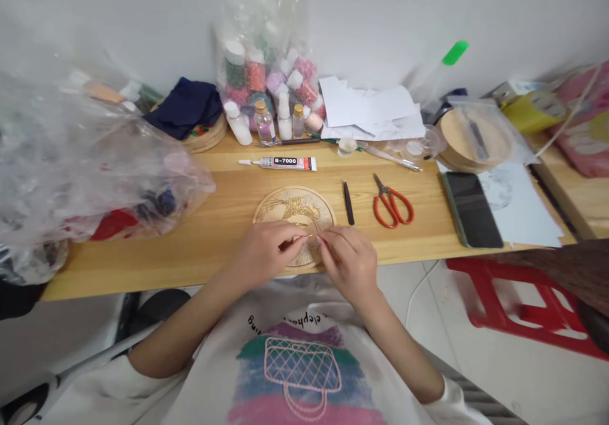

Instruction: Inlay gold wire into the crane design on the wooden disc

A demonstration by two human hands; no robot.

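A round pale wooden disc (328,204) lies near the table's front edge, its face bearing raised gold decoration (297,207) and fine drawn lines. Over its lower part, my left hand (269,247) and my right hand (351,261) meet with fingertips pinched. A thin gold strand (311,235) runs between them; whether it is wire or thread I cannot tell. My hands cover part of the disc. Right of it lie black tweezers (349,203) and red-handled scissors (392,203). Behind it rests a B-7000 glue tube (280,163).
Small bottles (264,122) and a clear bag of coloured jars (255,73) stand against the wall. Plastic bags (118,165) crowd the left. White papers (371,108), a phone (473,209) and wooden rounds (451,136) lie rightward. A red stool (476,292) is below.
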